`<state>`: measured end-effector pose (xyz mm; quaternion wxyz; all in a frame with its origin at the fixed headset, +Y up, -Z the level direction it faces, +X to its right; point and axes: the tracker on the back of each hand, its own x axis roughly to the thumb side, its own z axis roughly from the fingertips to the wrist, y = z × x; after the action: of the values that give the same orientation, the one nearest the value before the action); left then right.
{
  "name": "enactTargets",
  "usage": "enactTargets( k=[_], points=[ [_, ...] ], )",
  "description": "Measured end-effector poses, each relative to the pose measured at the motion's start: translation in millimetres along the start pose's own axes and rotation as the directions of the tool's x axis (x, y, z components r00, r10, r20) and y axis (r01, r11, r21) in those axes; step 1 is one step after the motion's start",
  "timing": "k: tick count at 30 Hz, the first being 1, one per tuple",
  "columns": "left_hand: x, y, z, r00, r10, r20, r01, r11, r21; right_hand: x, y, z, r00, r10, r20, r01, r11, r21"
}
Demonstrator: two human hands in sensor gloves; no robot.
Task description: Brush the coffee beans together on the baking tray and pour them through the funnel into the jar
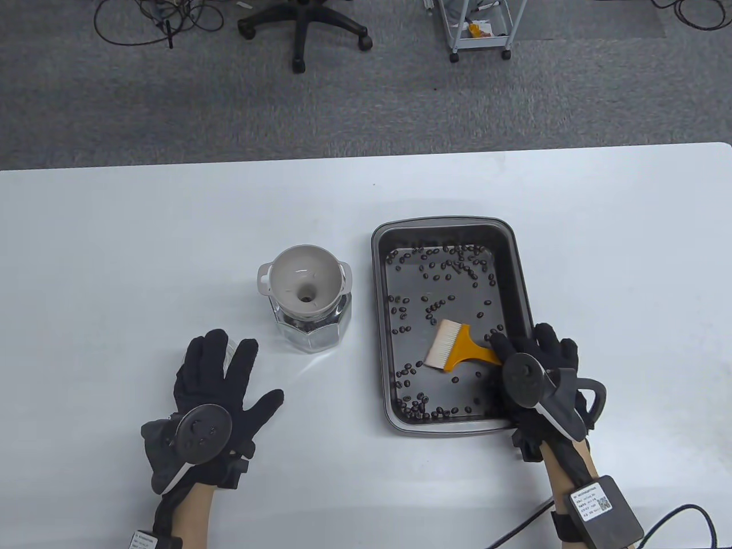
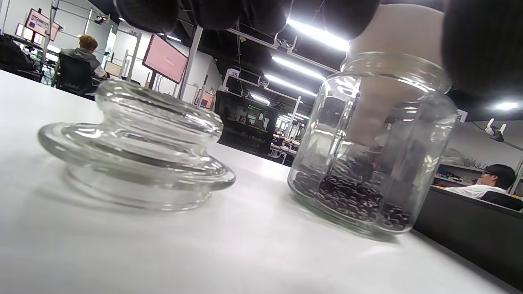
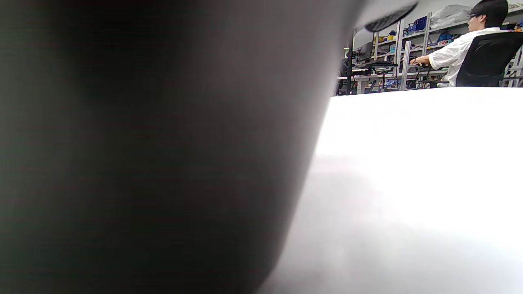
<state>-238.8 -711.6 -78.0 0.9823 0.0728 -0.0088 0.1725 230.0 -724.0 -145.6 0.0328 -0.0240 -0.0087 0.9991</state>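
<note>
A dark baking tray (image 1: pixel 517 269) lies right of centre, with several coffee beans (image 1: pixel 434 269) scattered over its floor. My right hand (image 1: pixel 532 354) grips the handle of an orange brush (image 1: pixel 454 346) whose pale bristles rest on the tray floor. A glass jar (image 1: pixel 311 331) with a white funnel (image 1: pixel 306 280) in its mouth stands left of the tray; in the left wrist view the jar (image 2: pixel 372 151) holds a layer of beans at its bottom. My left hand (image 1: pixel 220 366) lies flat on the table with straight, spread fingers, holding nothing. The tray wall (image 3: pixel 163 143) fills most of the right wrist view.
A glass lid (image 2: pixel 135 147) sits on the table under my left fingers, left of the jar. White table surface (image 1: pixel 143 257) spreads around. Beyond the far edge are an office chair base (image 1: pixel 303 28) and a wheeled cart (image 1: pixel 480 28).
</note>
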Motion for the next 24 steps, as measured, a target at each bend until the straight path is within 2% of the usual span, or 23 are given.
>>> enactTargets(
  k=[3, 12, 20, 24],
  points=[
    [2, -1, 0, 1.000, 0.002, 0.012, -0.002, 1.000, -0.001, -4, -3, 2, 0.999, -0.043, -0.003, 0.043, 0.999, -0.023],
    [7, 4, 0, 0.999, 0.020, 0.031, -0.020, 1.000, 0.010, -7, -10, 9, 0.999, -0.036, 0.012, 0.037, 0.997, -0.067],
    [8, 9, 3, 0.999, 0.015, 0.047, -0.017, 0.999, 0.037, -21, -26, 19, 0.988, -0.154, 0.005, 0.154, 0.986, -0.062],
    [12, 11, 7, 0.998, 0.004, 0.066, -0.008, 0.998, 0.055, -21, -36, 28, 0.987, -0.160, 0.023, 0.161, 0.981, -0.109]
  ],
)
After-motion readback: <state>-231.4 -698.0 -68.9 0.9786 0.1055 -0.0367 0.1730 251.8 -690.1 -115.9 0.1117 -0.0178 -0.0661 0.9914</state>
